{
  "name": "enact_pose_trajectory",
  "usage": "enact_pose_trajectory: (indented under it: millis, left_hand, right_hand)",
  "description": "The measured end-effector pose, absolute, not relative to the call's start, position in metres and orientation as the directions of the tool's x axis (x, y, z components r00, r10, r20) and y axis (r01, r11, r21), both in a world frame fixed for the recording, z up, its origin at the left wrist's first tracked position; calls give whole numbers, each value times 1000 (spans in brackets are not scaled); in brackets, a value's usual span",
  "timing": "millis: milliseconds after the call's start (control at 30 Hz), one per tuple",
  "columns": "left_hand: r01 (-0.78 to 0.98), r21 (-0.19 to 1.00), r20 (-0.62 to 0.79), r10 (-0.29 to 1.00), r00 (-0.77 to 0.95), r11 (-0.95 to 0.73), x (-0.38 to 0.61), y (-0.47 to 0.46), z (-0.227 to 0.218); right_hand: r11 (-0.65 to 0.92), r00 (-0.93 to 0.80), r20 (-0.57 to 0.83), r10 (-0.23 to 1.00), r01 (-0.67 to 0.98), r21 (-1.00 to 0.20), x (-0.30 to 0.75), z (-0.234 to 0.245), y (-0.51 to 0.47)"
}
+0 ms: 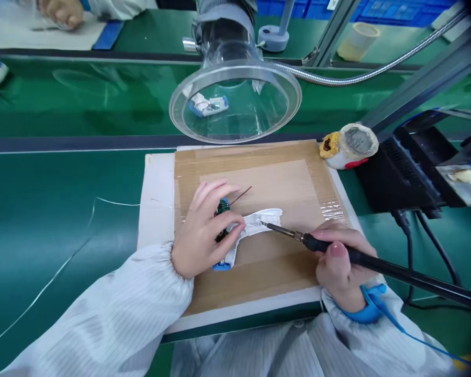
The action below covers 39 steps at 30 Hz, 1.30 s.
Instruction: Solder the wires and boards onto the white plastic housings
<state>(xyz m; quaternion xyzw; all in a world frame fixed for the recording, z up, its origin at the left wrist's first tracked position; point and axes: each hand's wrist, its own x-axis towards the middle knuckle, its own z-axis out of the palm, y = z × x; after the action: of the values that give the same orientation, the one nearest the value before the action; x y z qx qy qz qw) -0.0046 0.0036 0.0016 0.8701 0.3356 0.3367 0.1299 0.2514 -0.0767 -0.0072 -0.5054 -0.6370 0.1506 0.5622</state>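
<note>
My left hand [208, 230] lies over a white plastic casing [262, 219], thumb and forefinger pinched together above it. A thin silvery wire, which looks like solder wire [118, 202], runs in from the left and passes under this hand; the part at the fingertips is too fine to see. Beneath the fingers a green circuit board [222, 206] partly shows, with a dark red lead [241, 195] sticking out. The casing's near end has a blue edge [222, 266]. My right hand [341, 262] grips a soldering iron [314, 243], its tip at the casing's narrow part.
Cardboard [259, 277] covers the work spot. Above it hangs a round clear fume hood [235, 136]. A white tub with yellow sponge [347, 146] and a black soldering station [388, 173] stand right. Another casing [210, 106] shows through the hood. A co-worker's hand [65, 11] is far left.
</note>
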Motion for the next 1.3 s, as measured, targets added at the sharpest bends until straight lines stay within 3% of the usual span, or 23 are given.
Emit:
enact_pose_trajectory:
  millis: [533,767,967,1300]
  left_hand:
    - [538,379,531,653,540,-753,-2,6,-2]
    - [568,390,518,682,516,-725,-1,6,2]
    - [584,362,548,673,497,-726,6,8,0]
    - [576,367,535,672,512,-731,7,8,-2]
  right_hand:
    - [508,-18,566,824,464,-725,250,-6,-69]
    - [626,-66,686,725,477,-616,251,-3,-65]
    - [488,32,585,810,516,-704,252,-1,-70]
    - [469,66,567,821,489,-735,249,-8,-66]
